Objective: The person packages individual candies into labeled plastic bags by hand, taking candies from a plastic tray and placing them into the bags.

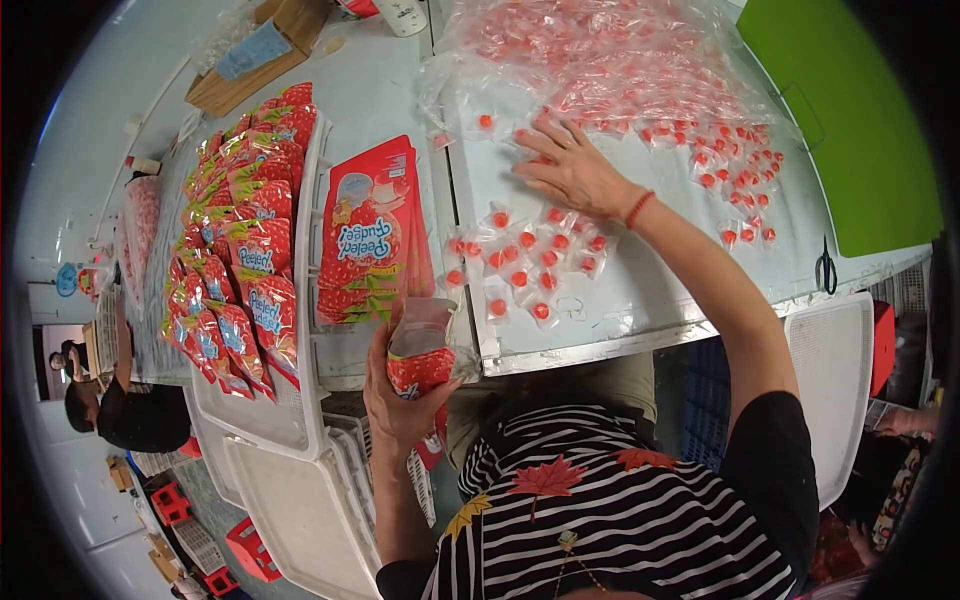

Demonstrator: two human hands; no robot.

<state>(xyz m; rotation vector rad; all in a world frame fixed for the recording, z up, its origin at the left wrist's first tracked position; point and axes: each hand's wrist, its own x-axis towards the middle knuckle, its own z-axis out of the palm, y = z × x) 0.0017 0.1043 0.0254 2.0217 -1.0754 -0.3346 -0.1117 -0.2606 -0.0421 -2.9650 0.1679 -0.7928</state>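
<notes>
At the table's front edge my left hand [392,405] is wrapped round a red pouch [420,372]. The pouch stands with its mouth open, its pale inside showing. My right hand [578,178] is over the table with fingers spread and nothing gripped in it. Just below that hand lies a loose group of small red candies [527,240] in clear wrappers. A single wrapped candy [485,122] sits beyond its fingertips. Left of the candies, flat red pouches [365,235] lie stacked on the table.
At left, a white tray [312,400] bears rows of plump red pouches [262,245]. Clear plastic [610,55] covers many more candies at the back, some spilling right. Scissors [826,270] lie by a green board [850,120]. A cardboard box [245,85] stands back left; another person [145,415] is farther left.
</notes>
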